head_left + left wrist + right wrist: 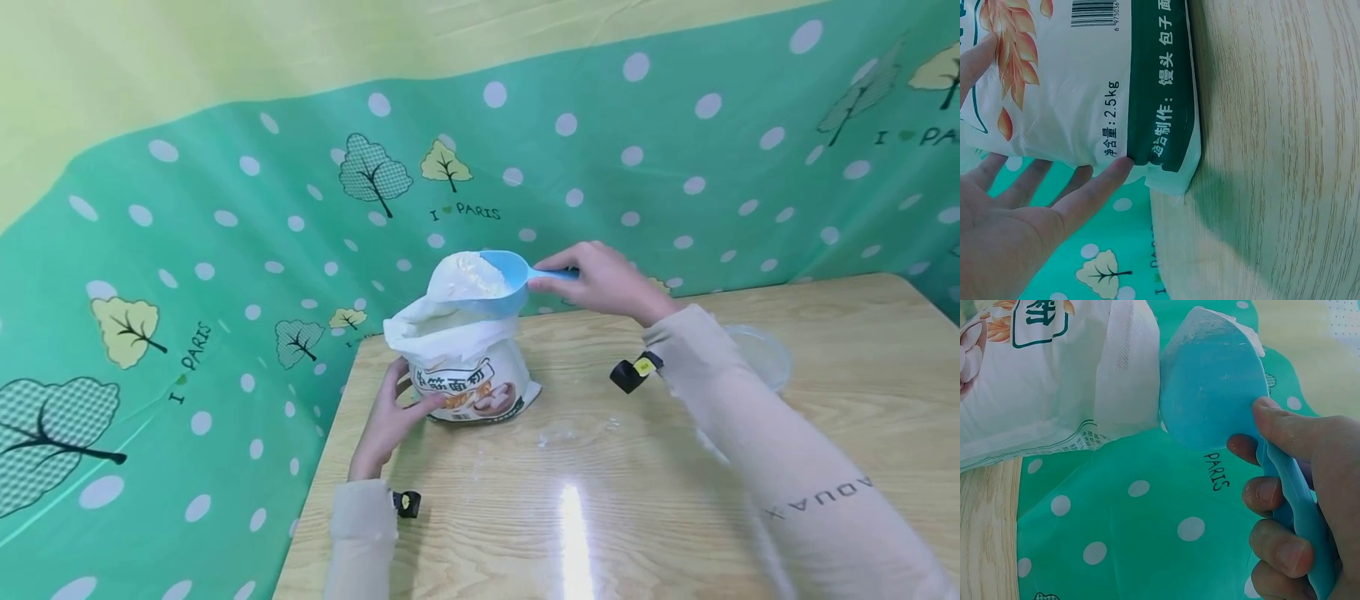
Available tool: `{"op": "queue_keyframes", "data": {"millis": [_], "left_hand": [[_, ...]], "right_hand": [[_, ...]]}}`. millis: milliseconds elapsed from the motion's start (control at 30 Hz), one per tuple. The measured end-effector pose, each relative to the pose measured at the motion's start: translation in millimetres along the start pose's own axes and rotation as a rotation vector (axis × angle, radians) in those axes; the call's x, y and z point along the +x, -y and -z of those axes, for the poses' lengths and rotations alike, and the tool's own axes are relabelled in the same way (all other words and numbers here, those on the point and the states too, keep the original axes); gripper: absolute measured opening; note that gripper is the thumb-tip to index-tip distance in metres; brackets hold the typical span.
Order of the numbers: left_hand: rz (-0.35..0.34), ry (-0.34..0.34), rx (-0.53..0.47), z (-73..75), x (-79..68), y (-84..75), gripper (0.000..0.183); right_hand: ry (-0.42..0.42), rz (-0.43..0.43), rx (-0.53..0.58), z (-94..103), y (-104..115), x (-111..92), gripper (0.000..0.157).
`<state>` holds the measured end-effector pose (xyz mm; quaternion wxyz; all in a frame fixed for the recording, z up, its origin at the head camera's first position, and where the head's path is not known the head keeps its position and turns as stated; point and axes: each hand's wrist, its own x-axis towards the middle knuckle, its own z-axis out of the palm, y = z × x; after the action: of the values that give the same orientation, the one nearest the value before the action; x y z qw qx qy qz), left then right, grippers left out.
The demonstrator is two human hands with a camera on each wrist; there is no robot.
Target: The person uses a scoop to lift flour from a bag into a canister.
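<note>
A white flour bag (457, 358) with an opened top and printed front stands at the left of the table. My left hand (393, 421) holds its left side low down, thumb on the printed front and fingers spread along the side; in the left wrist view some fingertips go out of sight behind the bag (1054, 106). By its handle, my right hand (603, 279) grips a light-blue scoop (513, 271). White flour (468, 275) is heaped in the scoop, which is over the bag's mouth. In the right wrist view the scoop's underside (1216, 381) shows beside the bag's upper edge.
A clear round dish (765, 354) sits on the wooden table (510, 500), partly hidden by my right forearm. White specks of powder (555, 436) lie before the bag. A green dotted curtain (600, 183) hangs close behind the table and along its left side.
</note>
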<state>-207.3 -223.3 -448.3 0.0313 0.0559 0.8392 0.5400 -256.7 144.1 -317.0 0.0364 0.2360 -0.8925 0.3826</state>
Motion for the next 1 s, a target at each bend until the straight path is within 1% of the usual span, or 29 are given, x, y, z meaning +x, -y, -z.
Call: {"op": "queue_keyframes", "data": {"millis": [167, 367, 533, 767, 1000], "left_hand": [[-0.007, -0.006, 0.004, 0.0, 0.1, 1.8, 0.086], [-0.008, -0.012, 0.021, 0.8, 0.0, 1.1, 0.086], [-0.015, -0.006, 0.016, 0.6, -0.6, 0.1, 0.086], [-0.025, -0.009, 0.011, 0.1, -0.8, 0.2, 0.085], [-0.021, -0.011, 0.010, -0.9, -0.2, 0.8, 0.084]], "right_hand": [[-0.014, 0.020, 0.029, 2.6, -5.0, -4.5, 0.040], [-0.036, 0.018, 0.049, 9.0, -10.9, -14.2, 0.039], [-0.047, 0.017, 0.041, 16.4, -14.4, -22.6, 0.037], [-0.092, 0.006, -0.004, 26.8, -19.0, -32.3, 0.039], [-0.099, -0.011, -0.009, 36.5, -19.8, -42.8, 0.039]]}}
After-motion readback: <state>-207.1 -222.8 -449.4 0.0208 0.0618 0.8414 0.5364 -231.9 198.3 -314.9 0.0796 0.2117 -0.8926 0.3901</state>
